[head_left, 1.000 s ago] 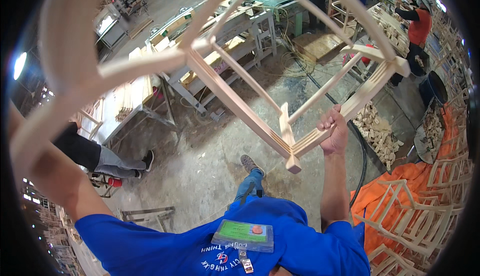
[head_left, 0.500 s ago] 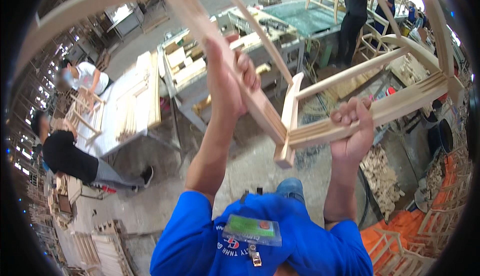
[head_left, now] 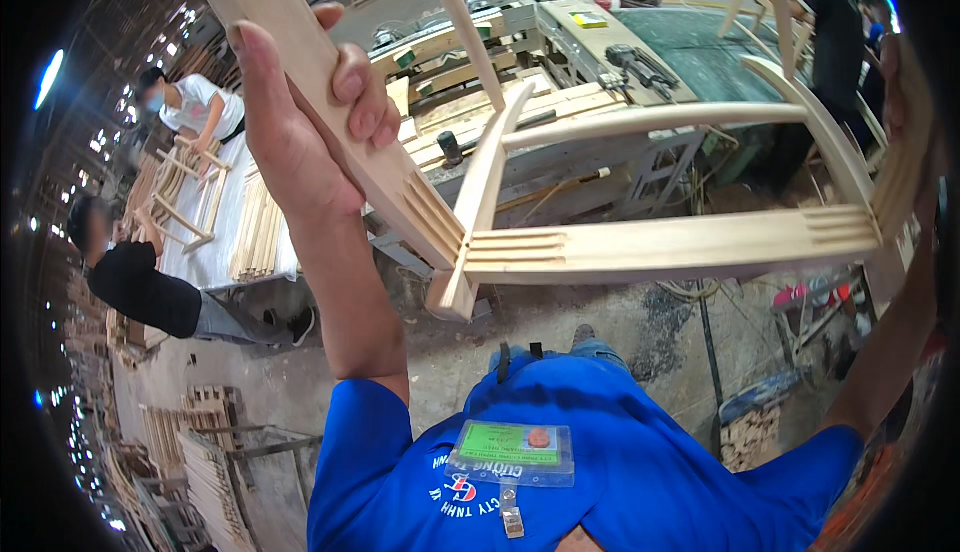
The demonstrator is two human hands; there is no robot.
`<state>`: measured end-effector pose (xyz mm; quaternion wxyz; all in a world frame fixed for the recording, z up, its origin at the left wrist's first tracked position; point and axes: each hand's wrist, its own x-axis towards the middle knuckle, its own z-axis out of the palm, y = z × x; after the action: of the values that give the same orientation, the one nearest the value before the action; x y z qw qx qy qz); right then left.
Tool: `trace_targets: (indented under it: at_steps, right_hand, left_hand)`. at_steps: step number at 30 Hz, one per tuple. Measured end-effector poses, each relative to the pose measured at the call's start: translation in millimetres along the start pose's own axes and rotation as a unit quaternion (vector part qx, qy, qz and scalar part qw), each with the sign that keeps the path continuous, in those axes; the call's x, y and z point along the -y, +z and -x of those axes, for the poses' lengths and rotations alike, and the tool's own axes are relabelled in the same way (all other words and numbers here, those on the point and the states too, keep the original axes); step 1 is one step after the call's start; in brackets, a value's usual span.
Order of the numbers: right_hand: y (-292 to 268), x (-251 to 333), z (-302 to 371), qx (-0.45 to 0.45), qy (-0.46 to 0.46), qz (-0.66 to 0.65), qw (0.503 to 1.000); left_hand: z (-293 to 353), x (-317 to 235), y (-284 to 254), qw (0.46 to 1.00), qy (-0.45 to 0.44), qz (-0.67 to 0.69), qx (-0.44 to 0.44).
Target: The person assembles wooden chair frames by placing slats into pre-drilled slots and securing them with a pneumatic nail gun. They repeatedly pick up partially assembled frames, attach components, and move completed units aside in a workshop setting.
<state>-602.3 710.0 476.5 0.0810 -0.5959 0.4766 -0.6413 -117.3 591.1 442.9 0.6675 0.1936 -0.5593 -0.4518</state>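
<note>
A bare, light-wood chair frame (head_left: 670,247) is held up in front of my chest, tilted, with its near rail running left to right. Grooved joints show at the rail's ends, and a thinner stretcher crosses behind it. My left hand (head_left: 310,122) is wrapped round the left side rail, thumb on the near side and fingers curled over the far side. At the far right, my right hand (head_left: 903,102) grips the opposite side piece; the dark picture rim hides part of its fingers.
A workbench (head_left: 620,167) with wood strips stands ahead, a black power tool (head_left: 643,70) on it. Behind it is a green-topped table (head_left: 690,47). Two people work at a white table (head_left: 215,202) on the left; another person (head_left: 835,27) stands far right. Stacked wood (head_left: 210,472) lies lower left.
My right hand has moved from the near rail out to the right side piece. My left hand and the frame have shifted left, and the view has turned toward the workbench.
</note>
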Motion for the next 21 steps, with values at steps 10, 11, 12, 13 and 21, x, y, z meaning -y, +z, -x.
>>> trace_targets:
  at_steps: [10, 11, 12, 13, 21]
  right_hand:
    - [221.9, -136.0, -208.7, 0.197, 0.089, -0.154, 0.964]
    - [249.4, -149.8, -215.7, 0.143, 0.139, -0.141, 0.970]
    - [266.2, -178.1, -228.7, 0.177, 0.128, -0.148, 0.965]
    - [285.2, -200.2, -244.1, 0.209, 0.109, -0.155, 0.959]
    - [454.3, -302.4, -293.3, 0.223, 0.090, -0.089, 0.967]
  left_hand:
    - [-158.1, 65.0, -73.3, 0.985, 0.004, -0.149, -0.082]
    - [-173.0, 77.6, -88.0, 0.982, -0.009, -0.160, -0.095]
    - [-187.0, 93.4, -104.4, 0.984, -0.029, -0.147, -0.092]
    - [-200.2, 107.6, -118.9, 0.982, -0.041, -0.152, -0.101]
    - [-298.6, 226.3, -230.4, 0.972, -0.146, -0.106, -0.150]
